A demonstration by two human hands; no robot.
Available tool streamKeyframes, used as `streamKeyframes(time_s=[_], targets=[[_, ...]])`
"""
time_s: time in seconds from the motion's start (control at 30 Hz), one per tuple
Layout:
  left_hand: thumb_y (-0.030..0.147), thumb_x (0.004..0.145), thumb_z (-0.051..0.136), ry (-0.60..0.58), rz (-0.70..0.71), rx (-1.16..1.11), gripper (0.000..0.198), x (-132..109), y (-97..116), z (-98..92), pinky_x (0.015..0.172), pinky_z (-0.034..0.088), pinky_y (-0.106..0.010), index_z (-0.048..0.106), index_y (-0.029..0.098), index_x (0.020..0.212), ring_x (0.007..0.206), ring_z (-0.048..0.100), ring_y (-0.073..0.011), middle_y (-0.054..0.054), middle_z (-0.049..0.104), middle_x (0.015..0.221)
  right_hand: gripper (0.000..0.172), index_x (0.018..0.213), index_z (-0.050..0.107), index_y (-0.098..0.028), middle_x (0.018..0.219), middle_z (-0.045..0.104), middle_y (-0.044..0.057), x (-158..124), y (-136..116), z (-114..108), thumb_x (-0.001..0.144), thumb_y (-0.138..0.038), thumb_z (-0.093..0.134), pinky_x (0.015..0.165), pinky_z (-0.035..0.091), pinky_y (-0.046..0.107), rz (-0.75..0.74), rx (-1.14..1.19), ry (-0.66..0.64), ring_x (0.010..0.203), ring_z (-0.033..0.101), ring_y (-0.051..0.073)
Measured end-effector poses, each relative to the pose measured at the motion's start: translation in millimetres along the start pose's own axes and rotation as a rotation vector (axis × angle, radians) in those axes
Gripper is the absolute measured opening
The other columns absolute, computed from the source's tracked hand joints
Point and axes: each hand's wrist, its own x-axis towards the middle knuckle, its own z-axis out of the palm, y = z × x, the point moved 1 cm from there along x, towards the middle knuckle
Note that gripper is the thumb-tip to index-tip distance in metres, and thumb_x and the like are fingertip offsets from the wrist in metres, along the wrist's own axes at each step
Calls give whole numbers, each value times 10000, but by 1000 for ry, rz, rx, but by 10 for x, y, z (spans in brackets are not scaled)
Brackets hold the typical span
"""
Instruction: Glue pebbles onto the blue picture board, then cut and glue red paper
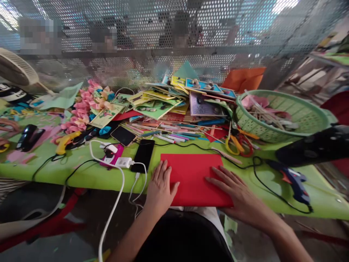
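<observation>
A flat red sheet [193,178], which looks like paper or card, lies at the front edge of the green-covered table in front of me. My left hand [160,185] rests on its left side with the fingers stretched out. On its right side lies my right hand [231,185], fingers spread and the thumb hidden. Neither hand grips anything. Just left of the sheet is a black smartphone [143,155]. Beside that, a white charger [124,162] sits in a magenta power strip [116,154] with white cables.
A blue glue gun [296,182] and black bottle [313,145] lie right. Behind are scissors [236,143], a green basket [302,109] of sticks, and piled cards [158,109]. Leftward are a yellow glue gun [65,142], pink paper flowers [84,105] and another person's hand [8,127].
</observation>
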Motion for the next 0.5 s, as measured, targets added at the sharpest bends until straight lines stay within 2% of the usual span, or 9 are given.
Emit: streamKeyframes(time_s=[0.17, 0.33, 0.5], targets=[[308, 969, 599, 18, 9, -4, 454, 95, 1, 56, 1146, 479, -537, 519, 109, 1369, 1478, 445, -358, -226, 531, 1527, 827, 1568, 450, -389, 1702, 307, 38, 52, 93, -24, 794, -365, 739, 1226, 291, 602, -4, -8, 4, 1566, 248, 352], [320, 953, 619, -38, -31, -5, 465, 233, 19, 93, 1146, 478, -542, 556, 116, 1366, 1464, 462, -363, -211, 545, 1518, 822, 1576, 440, -389, 1702, 304, 40, 89, 233, -24, 817, -474, 744, 1216, 317, 603, -15, -34, 26, 1556, 275, 360], [328, 954, 627, -89, -54, 2, 521, 240, 52, 28, 1163, 458, -534, 551, 218, 1458, 1465, 462, -342, -148, 494, 1577, 879, 1579, 441, -386, 1698, 307, 44, 77, 304, 5, 794, -663, 724, 1198, 342, 633, -28, -35, 23, 1547, 283, 394]])
